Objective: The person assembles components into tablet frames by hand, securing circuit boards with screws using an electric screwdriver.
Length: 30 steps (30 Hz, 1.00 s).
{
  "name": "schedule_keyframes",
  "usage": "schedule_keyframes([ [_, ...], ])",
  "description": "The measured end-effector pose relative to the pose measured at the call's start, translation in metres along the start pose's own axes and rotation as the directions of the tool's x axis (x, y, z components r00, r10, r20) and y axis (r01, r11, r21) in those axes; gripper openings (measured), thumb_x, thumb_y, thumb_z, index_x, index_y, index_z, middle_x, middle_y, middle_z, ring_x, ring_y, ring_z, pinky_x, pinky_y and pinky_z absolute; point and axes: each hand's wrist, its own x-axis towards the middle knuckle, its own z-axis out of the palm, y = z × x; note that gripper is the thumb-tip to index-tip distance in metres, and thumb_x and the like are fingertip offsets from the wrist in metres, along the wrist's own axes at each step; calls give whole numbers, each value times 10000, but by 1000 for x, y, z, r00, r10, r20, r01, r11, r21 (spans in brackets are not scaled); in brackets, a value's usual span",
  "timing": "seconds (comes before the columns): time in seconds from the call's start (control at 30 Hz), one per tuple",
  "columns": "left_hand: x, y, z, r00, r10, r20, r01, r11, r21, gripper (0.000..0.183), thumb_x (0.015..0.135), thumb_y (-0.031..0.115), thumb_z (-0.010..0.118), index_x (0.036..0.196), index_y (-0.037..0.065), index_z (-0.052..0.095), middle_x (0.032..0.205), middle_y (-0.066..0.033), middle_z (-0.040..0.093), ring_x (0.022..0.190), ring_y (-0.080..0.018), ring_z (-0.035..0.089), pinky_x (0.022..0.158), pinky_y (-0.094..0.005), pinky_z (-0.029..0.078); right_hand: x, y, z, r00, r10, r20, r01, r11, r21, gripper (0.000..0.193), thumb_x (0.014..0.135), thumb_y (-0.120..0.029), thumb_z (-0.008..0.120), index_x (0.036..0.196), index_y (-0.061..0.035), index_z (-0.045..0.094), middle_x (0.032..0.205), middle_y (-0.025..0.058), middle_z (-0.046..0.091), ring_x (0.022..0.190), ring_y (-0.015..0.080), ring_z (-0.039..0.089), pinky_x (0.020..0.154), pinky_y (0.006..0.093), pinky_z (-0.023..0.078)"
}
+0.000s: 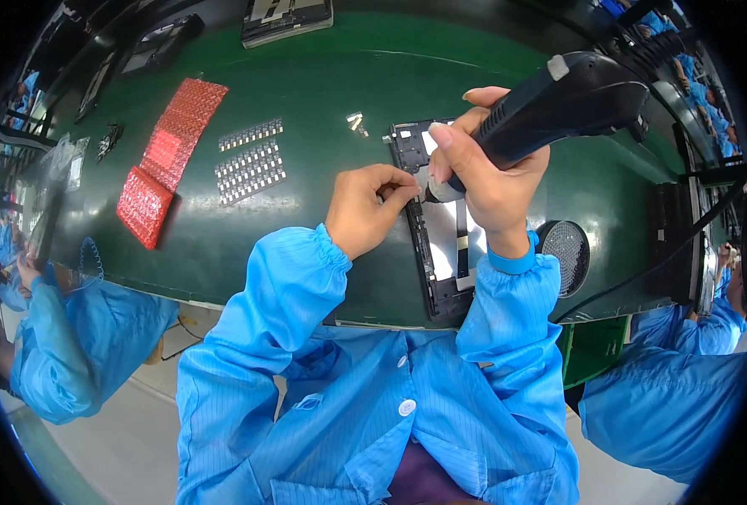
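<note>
My right hand (pixel 500 181) is wrapped round a bulky black handheld power tool (pixel 550 105). The tool slants down to the left, its narrow end low over a flat black device casing (pixel 434 290) with shiny silver panels inside. The casing lies on the green table in front of me, partly hidden by my right hand and sleeve. At the casing's left edge, my left hand (pixel 365 206) has thumb and forefinger pinched together beside the tool's tip. Whatever sits between those fingertips is too small to make out.
Left of my hands lie sheets of small metallic parts (pixel 251 172) and red bubble wrap (pixel 171 143). A few loose small pieces (pixel 357 124) rest beyond my left hand. A round black dish (pixel 564 257) stands by my right sleeve, near a black cable (pixel 643 273). Co-workers sit on both sides.
</note>
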Motion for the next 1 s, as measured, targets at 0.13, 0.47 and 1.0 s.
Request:
schedule_keyframes([
  [0.13, 0, 4, -1, 998, 57, -1, -57, 994, 97, 98, 753, 37, 663, 838, -11, 669, 743, -124, 646, 608, -187, 595, 566, -304, 469, 1, 7, 0, 1000, -11, 5, 11, 999, -33, 267, 725, 47, 705, 944, 70, 554, 595, 35, 599, 498, 84, 566, 470, 222, 443],
  [0.47, 1, 0, -1, 978, 210, -15, -203, 959, 196, 88, 750, 16, 657, 830, -15, 637, 768, -127, 619, 634, -232, 603, 571, -329, 470, -2, 15, 2, 1000, -4, -15, 4, 999, -36, 281, 712, 29, 724, 943, 54, 566, 622, 38, 603, 522, 78, 562, 478, 222, 447],
  [1.0, 20, 9, -13, 983, -137, 125, 117, 980, 159, 159, 698, 23, 712, 820, -30, 627, 767, -136, 656, 674, -194, 643, 619, -308, 510, -4, 26, 5, 997, 74, -17, -75, 996, -47, 310, 700, 1, 749, 958, 20, 578, 668, 13, 591, 603, 60, 559, 540, 210, 447],
])
